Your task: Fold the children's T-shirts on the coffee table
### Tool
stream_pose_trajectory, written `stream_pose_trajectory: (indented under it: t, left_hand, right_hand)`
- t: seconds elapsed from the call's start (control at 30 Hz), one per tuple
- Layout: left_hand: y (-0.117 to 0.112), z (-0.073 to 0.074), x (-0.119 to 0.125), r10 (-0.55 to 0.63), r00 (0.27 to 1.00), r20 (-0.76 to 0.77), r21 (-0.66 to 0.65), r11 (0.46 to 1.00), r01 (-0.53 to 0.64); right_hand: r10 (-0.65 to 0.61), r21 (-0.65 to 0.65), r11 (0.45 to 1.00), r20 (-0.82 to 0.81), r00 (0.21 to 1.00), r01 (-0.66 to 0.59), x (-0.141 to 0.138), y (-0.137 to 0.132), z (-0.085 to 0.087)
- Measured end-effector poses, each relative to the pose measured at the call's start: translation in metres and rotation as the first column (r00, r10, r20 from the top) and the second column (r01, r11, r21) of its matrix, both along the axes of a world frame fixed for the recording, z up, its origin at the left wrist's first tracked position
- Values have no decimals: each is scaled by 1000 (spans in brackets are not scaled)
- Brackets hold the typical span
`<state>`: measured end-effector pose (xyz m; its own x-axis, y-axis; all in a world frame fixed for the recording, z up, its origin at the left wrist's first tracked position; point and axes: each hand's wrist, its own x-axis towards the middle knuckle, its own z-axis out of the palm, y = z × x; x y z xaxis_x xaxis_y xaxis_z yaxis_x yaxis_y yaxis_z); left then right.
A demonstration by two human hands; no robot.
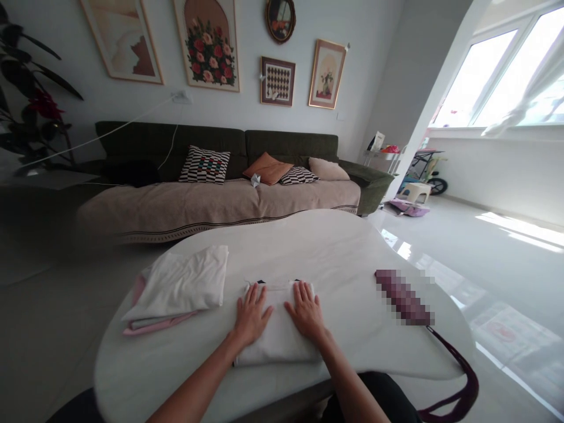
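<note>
A folded white cloth (pixel 277 345), perhaps a garment, lies flat on the white table (pixel 339 252) in front of me. On its left half rests my left hand (pixel 252 314), palm down with fingers stretched out. My right hand (pixel 306 311) presses flat on the right half, its fingers also extended. Small dark bits show at the cloth's far edge, beyond my fingertips. To the left, apart from my hands, is a stack of folded white and pink cloth (pixel 189 281).
A blurred-out maroon item (pixel 403 296) with a dark strap (pixel 453 352) lies at the table's right, the strap hanging over the edge. Behind the table stands a green sofa (pixel 291 141) with several cushions. Glossy floor (pixel 497 282) extends to the right.
</note>
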<state>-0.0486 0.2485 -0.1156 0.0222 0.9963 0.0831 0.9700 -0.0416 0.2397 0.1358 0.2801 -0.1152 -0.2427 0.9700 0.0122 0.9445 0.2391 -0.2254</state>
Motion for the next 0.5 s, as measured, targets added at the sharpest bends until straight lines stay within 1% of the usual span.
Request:
stream_pose_trajectory:
  t: [0.07,0.13,0.23,0.37,0.43,0.5]
  left_hand:
    - [11,12,-8,10,1000,22,-61,998,-8]
    - [21,21,-18,32,999,40,-101,994,-28]
    - [28,23,-31,63,996,64,-98,994,-56]
    - [25,23,-37,61,988,144,-111,993,-45]
    - [24,29,-37,62,980,189,-147,989,-34]
    - [26,40,-36,42,971,237,-193,981,5]
  right_hand:
    - [13,6,1000,-16,1000,-13,4,10,8]
    - [8,2,1000,-26,1000,-8,8,21,16]
    - [-15,-12,1000,-42,999,14,14,28,19]
    - [-20,-54,998,-95,995,15,23,23,15]
    - [-14,-75,997,-136,991,4,33,19,14]
    - [-9,-94,996,-182,983,-8,43,16,15]
